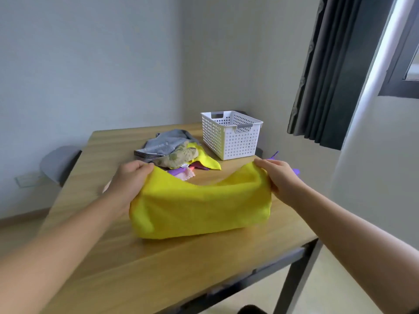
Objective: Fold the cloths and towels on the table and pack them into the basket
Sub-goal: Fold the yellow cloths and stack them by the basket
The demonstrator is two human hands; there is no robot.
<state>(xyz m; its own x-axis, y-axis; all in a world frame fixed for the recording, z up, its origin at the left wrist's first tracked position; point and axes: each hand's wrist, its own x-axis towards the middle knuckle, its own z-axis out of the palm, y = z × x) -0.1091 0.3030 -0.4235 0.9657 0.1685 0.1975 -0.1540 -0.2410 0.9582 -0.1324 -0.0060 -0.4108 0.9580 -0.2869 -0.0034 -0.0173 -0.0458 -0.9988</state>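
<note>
Soft daylight coming in from window (411, 73) at right; room looking evenly bright. Weak shadow lying under yellow cloth (199, 209). Wide-angle lens bending curtain (328, 75) & wall lines at edges. Lower frame & near table (158, 268) edge smearing w/ motion blur.

The wooden counter (158, 264), on dark metal legs, carries a white perforated basket (233, 141) upright at its far right corner. Just left of the basket lies a loose heap: a grey towel (165, 141) at the back, a leaf-patterned cloth (181, 155) against it, and a small yellow cloth (207, 160), purple cloth (175, 172) and pink cloth (187, 175) in front. Nearer, a big yellow cloth (199, 211) rests its lower edge on the wood, its top corners pinched by the left hand (129, 177) and right hand (278, 175).
</note>
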